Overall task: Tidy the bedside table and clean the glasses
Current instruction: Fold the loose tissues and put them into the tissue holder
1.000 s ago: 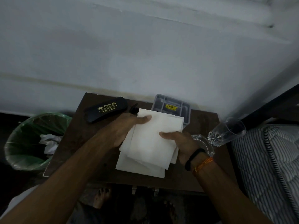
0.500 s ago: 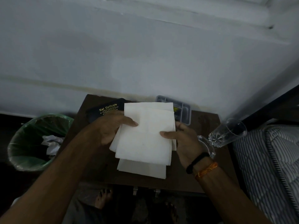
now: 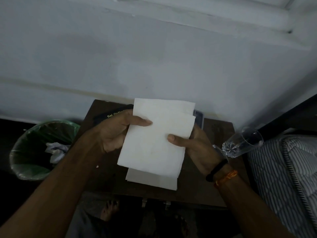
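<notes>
Tissues (image 3: 154, 140) pinched by left hand (image 3: 115, 133) and right hand (image 3: 193, 145) — hiding spectacle case (image 3: 111, 115); glass (image 3: 241, 143) beside.

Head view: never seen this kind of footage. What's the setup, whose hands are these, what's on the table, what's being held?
There is no robot here. A person wears one wide-angle camera on the head, looking down at their own arms. The left hand and the right hand both pinch a stack of white tissues, lifted above the dark bedside table. More white tissue lies on the table below. A black glasses case sits at the back left, a grey tray peeks out behind the tissues, and a clear glass lies tipped at the right edge. A green-lined bin stands left, a striped mattress right.
</notes>
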{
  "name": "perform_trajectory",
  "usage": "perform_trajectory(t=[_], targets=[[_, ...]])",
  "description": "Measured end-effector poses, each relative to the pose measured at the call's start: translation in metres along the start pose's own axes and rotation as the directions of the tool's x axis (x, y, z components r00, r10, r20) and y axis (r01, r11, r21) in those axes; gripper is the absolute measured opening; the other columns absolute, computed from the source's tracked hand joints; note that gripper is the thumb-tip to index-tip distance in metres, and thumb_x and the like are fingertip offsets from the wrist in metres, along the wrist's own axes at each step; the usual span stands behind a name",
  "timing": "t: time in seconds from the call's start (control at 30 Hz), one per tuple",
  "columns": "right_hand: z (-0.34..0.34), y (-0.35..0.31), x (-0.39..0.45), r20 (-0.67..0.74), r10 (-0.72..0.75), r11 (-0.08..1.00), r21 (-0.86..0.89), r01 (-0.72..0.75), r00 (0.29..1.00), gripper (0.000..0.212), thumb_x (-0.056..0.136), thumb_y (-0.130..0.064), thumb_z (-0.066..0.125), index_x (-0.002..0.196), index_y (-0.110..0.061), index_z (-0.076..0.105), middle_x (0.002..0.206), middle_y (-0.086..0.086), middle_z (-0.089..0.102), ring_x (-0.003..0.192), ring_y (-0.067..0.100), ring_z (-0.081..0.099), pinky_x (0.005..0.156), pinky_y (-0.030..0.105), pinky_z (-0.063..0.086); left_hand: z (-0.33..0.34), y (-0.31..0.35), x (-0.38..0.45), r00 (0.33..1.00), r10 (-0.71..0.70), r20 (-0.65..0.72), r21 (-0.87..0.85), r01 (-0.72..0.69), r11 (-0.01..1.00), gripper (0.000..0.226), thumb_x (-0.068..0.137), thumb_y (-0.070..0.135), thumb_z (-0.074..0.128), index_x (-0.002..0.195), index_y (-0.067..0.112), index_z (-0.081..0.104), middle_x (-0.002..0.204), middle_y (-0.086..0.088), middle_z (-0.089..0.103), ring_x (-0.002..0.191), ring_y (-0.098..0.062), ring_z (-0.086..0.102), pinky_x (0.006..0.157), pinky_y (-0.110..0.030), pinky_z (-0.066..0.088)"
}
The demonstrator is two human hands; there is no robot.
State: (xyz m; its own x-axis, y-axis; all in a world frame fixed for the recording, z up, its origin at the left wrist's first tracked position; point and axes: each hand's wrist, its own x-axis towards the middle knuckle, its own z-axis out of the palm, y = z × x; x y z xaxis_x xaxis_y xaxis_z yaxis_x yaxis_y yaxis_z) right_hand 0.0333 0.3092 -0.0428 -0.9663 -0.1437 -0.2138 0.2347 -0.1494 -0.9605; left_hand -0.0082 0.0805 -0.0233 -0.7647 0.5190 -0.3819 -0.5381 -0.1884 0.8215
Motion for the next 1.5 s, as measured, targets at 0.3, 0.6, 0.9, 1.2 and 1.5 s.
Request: perform_trajectory(t=[0.3,0.6,0.9,1.2,1.5], targets=[[0.000,-0.003,-0.003,0.024,-0.037,0.999,0.007,0.037,0.999,0.056,0.066,0.003,0.078,0.121,0.000,0.063,0.117,0.014,0.071,0.107,0.031,0.069,0.085,0.042,0.057,0.015,-0.005,0.001,0.984,0.166,-0.058,0.037,-0.164,0.986,0.030,0.093,0.005,0.057,0.121,0.005,0.065,0.119,-0.012,0.071,0.109,-0.029,0.068,0.091,-0.041,0.057],[-0.002,0.010,-0.012,-0.145,-0.222,0.975,-0.051,0.217,0.964,0.044,0.073,0.017,0.072,0.110,-0.007,0.067,0.105,0.004,0.075,0.096,0.021,0.073,0.075,0.033,0.061,0.030,-0.032,-0.003,0.926,0.365,-0.091,0.212,-0.340,0.916,0.032,0.078,0.017,0.070,0.110,0.019,0.071,0.110,-0.004,0.075,0.102,-0.020,0.071,0.080,-0.033,0.059],[-0.008,0.032,-0.013,-0.126,-0.069,0.995,-0.087,0.058,0.990,0.050,0.071,0.012,0.077,0.117,-0.003,0.068,0.108,0.010,0.075,0.098,0.024,0.073,0.074,0.031,0.060,0.018,-0.061,0.011,0.936,0.272,-0.225,0.485,-0.135,0.864,0.042,0.077,0.015,0.080,0.117,0.018,0.068,0.112,-0.002,0.073,0.105,-0.020,0.069,0.090,-0.049,0.057],[-0.010,0.039,-0.011,-0.235,-0.125,0.991,-0.077,0.110,0.964,0.035,0.073,0.007,0.077,0.108,0.001,0.071,0.101,0.015,0.076,0.092,0.028,0.073,0.070,0.032,0.060,0.024,-0.056,0.006,0.880,0.456,-0.128,0.536,-0.326,0.779,0.017,0.082,0.010,0.075,0.099,0.008,0.072,0.096,-0.008,0.073,0.090,-0.023,0.071,0.072,-0.033,0.061],[-0.007,0.050,-0.006,-0.244,-0.100,0.993,-0.084,0.082,0.965,0.042,0.074,0.008,0.077,0.114,0.000,0.069,0.107,0.014,0.074,0.097,0.027,0.072,0.080,0.039,0.061,0.022,-0.066,0.018,0.889,0.403,-0.217,0.526,-0.241,0.816,0.031,0.073,0.013,0.083,0.102,0.011,0.071,0.097,-0.005,0.073,0.092,-0.017,0.071,0.074,-0.029,0.060]])
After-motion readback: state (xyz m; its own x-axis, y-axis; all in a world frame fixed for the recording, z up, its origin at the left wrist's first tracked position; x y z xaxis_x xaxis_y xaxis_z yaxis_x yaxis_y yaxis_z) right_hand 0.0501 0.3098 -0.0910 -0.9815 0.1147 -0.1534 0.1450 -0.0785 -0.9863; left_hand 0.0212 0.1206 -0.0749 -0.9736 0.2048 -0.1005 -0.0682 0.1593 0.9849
